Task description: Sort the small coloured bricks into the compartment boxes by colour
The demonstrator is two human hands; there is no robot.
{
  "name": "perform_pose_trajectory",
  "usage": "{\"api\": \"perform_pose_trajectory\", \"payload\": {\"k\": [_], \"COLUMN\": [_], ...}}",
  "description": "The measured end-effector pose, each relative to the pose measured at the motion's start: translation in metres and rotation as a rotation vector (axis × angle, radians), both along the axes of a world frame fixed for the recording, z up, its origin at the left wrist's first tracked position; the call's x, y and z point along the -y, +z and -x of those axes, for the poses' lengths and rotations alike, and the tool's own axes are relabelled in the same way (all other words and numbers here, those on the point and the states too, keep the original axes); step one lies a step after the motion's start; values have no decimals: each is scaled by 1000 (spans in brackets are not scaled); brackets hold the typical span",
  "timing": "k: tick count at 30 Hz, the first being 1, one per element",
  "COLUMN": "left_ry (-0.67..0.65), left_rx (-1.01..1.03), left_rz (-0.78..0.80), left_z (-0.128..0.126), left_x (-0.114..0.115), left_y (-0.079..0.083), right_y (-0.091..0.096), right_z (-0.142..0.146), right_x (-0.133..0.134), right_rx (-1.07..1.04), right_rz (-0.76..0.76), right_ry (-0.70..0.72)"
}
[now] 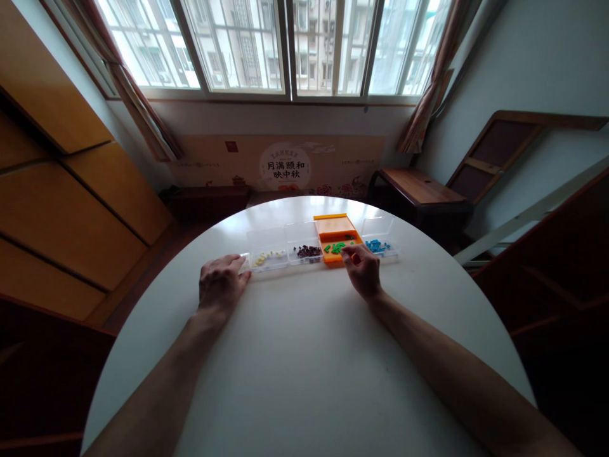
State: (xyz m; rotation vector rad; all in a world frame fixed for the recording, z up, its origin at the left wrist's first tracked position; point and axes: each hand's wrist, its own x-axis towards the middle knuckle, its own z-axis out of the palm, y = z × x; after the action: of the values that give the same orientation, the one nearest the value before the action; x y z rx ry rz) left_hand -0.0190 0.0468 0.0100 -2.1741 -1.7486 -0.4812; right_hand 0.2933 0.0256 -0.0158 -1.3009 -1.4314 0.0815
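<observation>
A row of small boxes lies across the far side of the round white table (304, 355). A clear box with yellow pieces (269, 258) is at the left, then a clear box with dark pieces (308, 252), an orange box (335, 228) holding green pieces (335, 247), and a clear box with blue pieces (379, 245). My left hand (219, 283) rests flat on the table, fingers loosely spread, touching the left end of the yellow-piece box. My right hand (364, 270) is at the orange box's front right corner, fingers pinched on a small orange piece (354, 258).
Wooden cabinets (61, 209) stand at the left. A wooden bench (419, 185) and a leaning wooden frame (504, 152) are at the back right. Windows with curtains run along the far wall above a printed board (285, 166).
</observation>
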Motion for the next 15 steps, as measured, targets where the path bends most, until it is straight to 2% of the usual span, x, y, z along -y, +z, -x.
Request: {"api": "perform_pose_trajectory", "payload": {"k": [8, 15], "left_ry": [40, 88], "left_rx": [-71, 98], "left_rz": [60, -2], "left_z": [-16, -13], "left_x": [6, 0], "left_y": [15, 9], "right_y": [2, 1], "right_z": [-1, -1], "right_x": [1, 2], "right_rx": [3, 20], "right_rz": [-13, 1], "right_ry": [9, 12]}}
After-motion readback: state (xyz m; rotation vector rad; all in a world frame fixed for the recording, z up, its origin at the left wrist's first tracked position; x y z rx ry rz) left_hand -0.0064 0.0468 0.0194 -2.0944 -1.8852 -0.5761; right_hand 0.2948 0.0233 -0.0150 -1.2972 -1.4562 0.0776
